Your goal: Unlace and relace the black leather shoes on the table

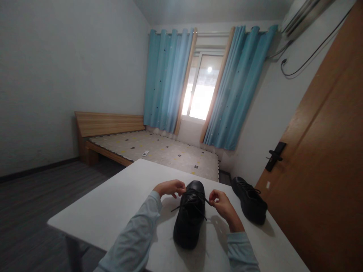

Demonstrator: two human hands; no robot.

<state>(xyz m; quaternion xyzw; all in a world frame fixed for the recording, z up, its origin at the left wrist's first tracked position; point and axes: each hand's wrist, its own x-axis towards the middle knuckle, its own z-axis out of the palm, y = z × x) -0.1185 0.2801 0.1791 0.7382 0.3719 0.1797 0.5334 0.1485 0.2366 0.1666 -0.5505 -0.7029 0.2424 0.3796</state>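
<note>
Pale blue-grey sleeves (129, 232) come closest, running up both my forearms. Black shoe (187, 223) sits sole-down on the white table (113, 200), between my hands, toe pointing away from me. Right hand (222, 206): thumb and fingers pinched together on a black lace (208, 201) at the shoe's right side. Left hand (171, 187): fingers curled, tips right at the shoe's left side by the lacing; can't tell whether they grip a lace. Loose lace ends stick out on both sides of the shoe. Second shoe (251, 202), also black, is on the table too, off to the right near the edge, apart from my right hand. Behind the table: bed (164, 149) with patterned mattress, small white object (145, 153) on it. Blue curtains (170, 79) flank a bright window (202, 87). Wooden door (320, 151), dark handle (275, 156), on the right.
</note>
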